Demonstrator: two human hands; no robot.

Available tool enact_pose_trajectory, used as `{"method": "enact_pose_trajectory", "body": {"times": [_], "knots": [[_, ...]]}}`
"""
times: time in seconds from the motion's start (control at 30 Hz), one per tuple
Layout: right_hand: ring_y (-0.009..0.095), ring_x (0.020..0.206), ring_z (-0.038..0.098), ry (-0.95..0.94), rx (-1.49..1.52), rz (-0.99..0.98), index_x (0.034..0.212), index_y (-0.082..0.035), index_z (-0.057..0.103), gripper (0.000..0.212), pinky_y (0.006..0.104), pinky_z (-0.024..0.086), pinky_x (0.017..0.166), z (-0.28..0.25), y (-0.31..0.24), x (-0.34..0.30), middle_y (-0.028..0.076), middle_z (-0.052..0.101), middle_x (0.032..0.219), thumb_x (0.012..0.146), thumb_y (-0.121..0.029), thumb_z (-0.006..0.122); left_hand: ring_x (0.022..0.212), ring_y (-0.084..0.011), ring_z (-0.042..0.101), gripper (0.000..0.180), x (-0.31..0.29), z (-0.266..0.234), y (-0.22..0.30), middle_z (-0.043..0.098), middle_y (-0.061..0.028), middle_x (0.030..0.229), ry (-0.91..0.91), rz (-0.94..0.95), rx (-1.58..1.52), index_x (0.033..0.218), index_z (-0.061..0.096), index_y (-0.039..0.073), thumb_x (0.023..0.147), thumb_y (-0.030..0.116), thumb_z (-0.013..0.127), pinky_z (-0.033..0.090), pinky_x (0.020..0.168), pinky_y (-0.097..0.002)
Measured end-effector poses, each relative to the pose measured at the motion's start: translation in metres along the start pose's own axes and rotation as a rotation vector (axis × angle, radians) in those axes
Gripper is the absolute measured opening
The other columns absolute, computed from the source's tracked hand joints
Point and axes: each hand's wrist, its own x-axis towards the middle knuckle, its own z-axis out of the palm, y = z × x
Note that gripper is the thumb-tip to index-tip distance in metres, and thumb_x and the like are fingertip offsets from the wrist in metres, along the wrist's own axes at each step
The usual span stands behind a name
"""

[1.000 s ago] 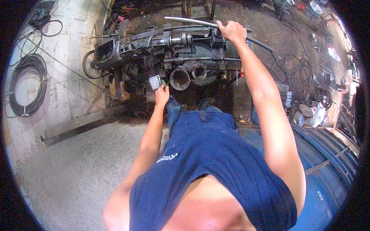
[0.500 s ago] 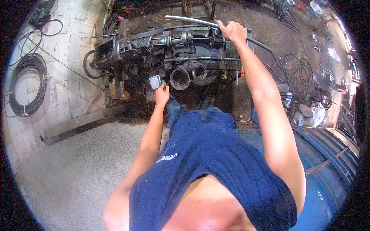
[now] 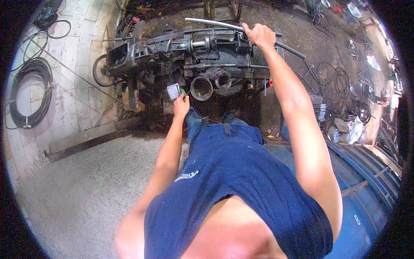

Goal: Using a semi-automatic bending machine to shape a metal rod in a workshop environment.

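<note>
Left of the left hand (image 3: 181,105): pale panelled wall (image 3: 82,56), smudged; nearer the body, rough grey surface (image 3: 86,185), well lit. Right of the right hand (image 3: 261,36): dark, littered floor (image 3: 297,34).

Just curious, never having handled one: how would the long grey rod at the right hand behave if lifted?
The rod looks metallic, so probably stiff. Its smooth, rounded look suggests it might roll. Being long, it could tip if the right hand gripped one end.

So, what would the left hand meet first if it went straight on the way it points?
Probably the dark machine, just left of its round open pipe, though depth is unclear.
</note>
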Motion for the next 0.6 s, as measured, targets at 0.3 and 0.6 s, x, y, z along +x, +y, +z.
{"method": "enact_pose_trajectory", "body": {"times": [0.3,0.6], "knots": [[0.037,0.101,0.066,0.008,0.01,0.009,0.1,-0.005,0.073,0.073,0.0444,0.051,0.087,0.005,0.007,0.005,0.022,0.069,0.104,0.083,-0.07,0.044,0.098,-0.0416,0.064,0.044,-0.003,-0.001,0.0,0.067,-0.0273,0.1,-0.011,0.007,-0.003,0.124,0.061,0.004,0.09,0.032,0.056,0.05,0.086,-0.0483],[0.036,0.1,0.067,0.034,-0.027,-0.01,0.097,-0.005,0.074,0.072,0.0444,0.051,0.086,0.005,-0.003,0.003,0.022,0.07,0.101,0.082,-0.069,0.045,0.094,-0.0426,0.065,0.045,-0.005,-0.003,0.0,0.066,-0.028,0.096,0.01,0.007,-0.005,0.124,0.062,0.005,0.091,0.035,0.057,0.05,0.084,-0.047]]}}
